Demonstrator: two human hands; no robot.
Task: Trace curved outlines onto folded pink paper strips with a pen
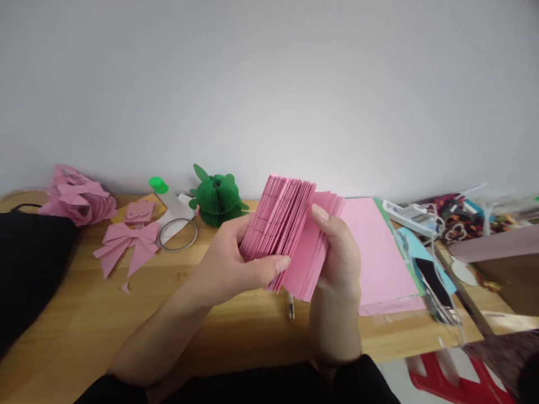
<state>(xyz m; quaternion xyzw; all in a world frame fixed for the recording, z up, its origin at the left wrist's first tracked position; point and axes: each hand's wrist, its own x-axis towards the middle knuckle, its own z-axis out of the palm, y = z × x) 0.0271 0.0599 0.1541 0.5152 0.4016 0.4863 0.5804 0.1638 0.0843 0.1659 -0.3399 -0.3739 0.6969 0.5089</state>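
Observation:
Both hands hold up a thick stack of pink paper (pixel 275 216), its many folded edges facing up and crossed by dark pencil-like lines. My left hand (pixel 238 261) is closed round the left part, thumb pressed across the front. On the right side, my right hand (pixel 339 247) grips the splayed sheets, its thumb lying on top of them. The fingers behind the stack are hidden. Beneath, a pen (pixel 291 307) shows partly on the wooden table. Just behind the left hand stands a green honeycomb paper figure (pixel 217 199).
Left on the table (pixel 168 320) lie a pink paper bow (pixel 130 241), a tape roll (pixel 177 234), a green-capped glue stick (pixel 162 191) and crumpled pink paper shapes (pixel 78 196). At right are pink sheets (pixel 379 252), a phone (pixel 433 280), cables and a white power strip (pixel 410 216).

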